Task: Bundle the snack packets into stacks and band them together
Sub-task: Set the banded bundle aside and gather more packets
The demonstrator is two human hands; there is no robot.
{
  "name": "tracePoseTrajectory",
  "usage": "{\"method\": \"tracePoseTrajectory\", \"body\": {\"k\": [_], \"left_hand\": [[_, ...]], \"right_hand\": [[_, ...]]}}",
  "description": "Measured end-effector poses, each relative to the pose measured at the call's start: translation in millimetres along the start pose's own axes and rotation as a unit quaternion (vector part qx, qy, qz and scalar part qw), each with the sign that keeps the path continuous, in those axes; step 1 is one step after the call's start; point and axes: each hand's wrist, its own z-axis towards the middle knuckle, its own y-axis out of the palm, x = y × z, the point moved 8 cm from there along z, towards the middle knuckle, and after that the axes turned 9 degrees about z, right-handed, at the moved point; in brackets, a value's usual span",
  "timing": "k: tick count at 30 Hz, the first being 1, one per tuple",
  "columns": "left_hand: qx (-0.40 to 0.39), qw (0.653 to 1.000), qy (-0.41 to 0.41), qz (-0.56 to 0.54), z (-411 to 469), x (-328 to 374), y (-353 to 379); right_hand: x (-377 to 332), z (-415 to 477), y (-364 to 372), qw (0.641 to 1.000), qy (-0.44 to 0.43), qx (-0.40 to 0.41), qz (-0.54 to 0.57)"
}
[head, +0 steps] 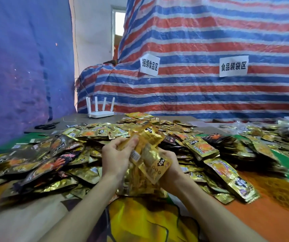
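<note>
A loose handful of gold foil snack packets (149, 154) is held upright between both hands, above the table's middle. My left hand (116, 157) grips the bunch from the left, fingers curled onto the packets' top edge. My right hand (170, 167) cups the bunch from the right and below, mostly hidden behind the packets. A wide heap of gold and dark snack packets (201, 145) covers the table around and behind the hands. A mound of tan rubber bands (278, 193) lies at the right.
A white router (100, 111) with several antennas stands at the table's back. Black scissors (46, 126) lie at the back left. A striped tarp (210, 49) with paper signs rises behind, and a blue sheet (21, 67) hangs at the left.
</note>
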Motion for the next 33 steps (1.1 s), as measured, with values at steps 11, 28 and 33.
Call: {"method": "tracePoseTrajectory", "body": {"k": [11,28,33], "left_hand": [[0.006,0.996,-0.085,-0.017,-13.4,-17.3,-3.6],[-0.053,0.945,-0.236,-0.221,-24.7,-42.0,22.4],[0.012,0.992,-0.115,-0.043,-30.9,-27.5,24.3]], "right_hand": [[8.6,-13.4,0.8,0.981,0.050,-0.065,-0.175],[-22.5,-5.2,-24.6,0.982,-0.126,0.123,-0.062],[-20.0,-8.5,-7.6,0.970,-0.205,0.108,-0.076]]}}
